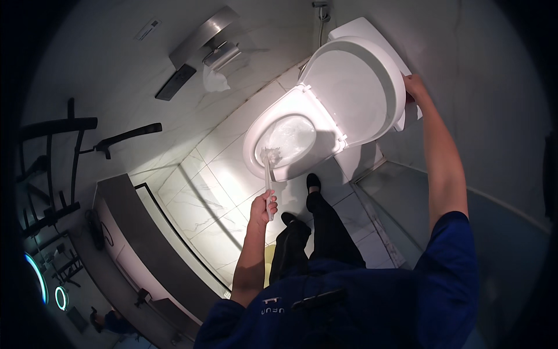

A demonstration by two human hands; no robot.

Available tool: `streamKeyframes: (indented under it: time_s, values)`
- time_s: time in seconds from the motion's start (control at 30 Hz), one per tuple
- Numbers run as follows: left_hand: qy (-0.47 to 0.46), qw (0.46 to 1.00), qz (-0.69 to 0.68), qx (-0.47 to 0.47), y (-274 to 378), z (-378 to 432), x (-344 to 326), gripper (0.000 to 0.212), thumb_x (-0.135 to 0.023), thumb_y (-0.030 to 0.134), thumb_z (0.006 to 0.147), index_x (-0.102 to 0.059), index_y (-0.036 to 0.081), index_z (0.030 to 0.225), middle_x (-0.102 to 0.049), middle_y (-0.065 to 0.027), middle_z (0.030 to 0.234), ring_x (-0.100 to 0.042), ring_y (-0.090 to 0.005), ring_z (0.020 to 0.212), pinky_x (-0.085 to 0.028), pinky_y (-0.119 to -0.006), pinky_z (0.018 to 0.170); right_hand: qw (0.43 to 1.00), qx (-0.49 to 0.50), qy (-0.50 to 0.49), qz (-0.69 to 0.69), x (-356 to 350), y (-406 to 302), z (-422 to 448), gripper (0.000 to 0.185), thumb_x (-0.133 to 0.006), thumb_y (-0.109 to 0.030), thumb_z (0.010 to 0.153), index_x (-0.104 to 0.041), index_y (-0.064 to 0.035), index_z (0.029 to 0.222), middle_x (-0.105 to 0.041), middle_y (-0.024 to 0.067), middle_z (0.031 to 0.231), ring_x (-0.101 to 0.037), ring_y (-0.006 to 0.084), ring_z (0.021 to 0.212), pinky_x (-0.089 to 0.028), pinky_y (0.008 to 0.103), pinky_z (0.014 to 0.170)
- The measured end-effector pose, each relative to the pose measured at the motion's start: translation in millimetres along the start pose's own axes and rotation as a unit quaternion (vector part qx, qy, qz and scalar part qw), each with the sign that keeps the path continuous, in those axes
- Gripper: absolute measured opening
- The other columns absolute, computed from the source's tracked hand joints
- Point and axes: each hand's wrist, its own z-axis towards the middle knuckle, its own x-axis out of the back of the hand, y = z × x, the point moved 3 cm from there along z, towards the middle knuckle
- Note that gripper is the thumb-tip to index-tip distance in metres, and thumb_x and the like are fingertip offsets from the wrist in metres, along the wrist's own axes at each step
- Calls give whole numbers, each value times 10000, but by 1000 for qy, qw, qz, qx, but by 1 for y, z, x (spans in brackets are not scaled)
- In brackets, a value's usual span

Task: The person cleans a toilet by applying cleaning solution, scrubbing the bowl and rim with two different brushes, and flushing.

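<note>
My left hand (264,207) is closed around the white handle of a toilet brush (268,176). The brush's bristly head is at the near left inner rim of the toilet bowl (285,136). Water in the bowl looks foamy or disturbed. The toilet seat and lid (362,87) are raised, leaning towards the cistern (364,28). My right hand (412,85) is at the outer edge of the raised lid, by the cistern's right end; its fingers are partly hidden, so its grip cannot be made out.
A metal toilet-paper holder (222,56) with paper hanging from it is on the wall. Dark racks (56,131) and a long dark-edged counter (144,227) stand at left. A glass panel (405,200) is at right. Something yellow (269,257) lies behind my left forearm.
</note>
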Motion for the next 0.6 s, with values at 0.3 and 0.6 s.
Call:
streamKeyframes:
  time_s: [0.3, 0.6]
  values:
    - [10, 1000, -2, -18, 4, -7, -8, 157, -405, 215, 854, -439, 67, 895, -440, -27, 606, -320, -89, 395, -279, -215, 335, 875, 103, 242, 406, 14, 33, -109, 357, -472, -295, 841, -453, -57, 576, -435, -1, 497, -382, 71, 401, -304, 215, 364]
    - [-37, 998, -45, -5, 1, -1, -12, 177, -449, 230, 836, -430, 77, 922, -440, -31, 640, -360, -112, 446, -311, -232, 379, 862, -87, -205, 456, -184, 78, -263, 199, -505, -224, 803, -563, -35, 782, -490, -3, 525, -455, 97, 448, -368, 260, 426]
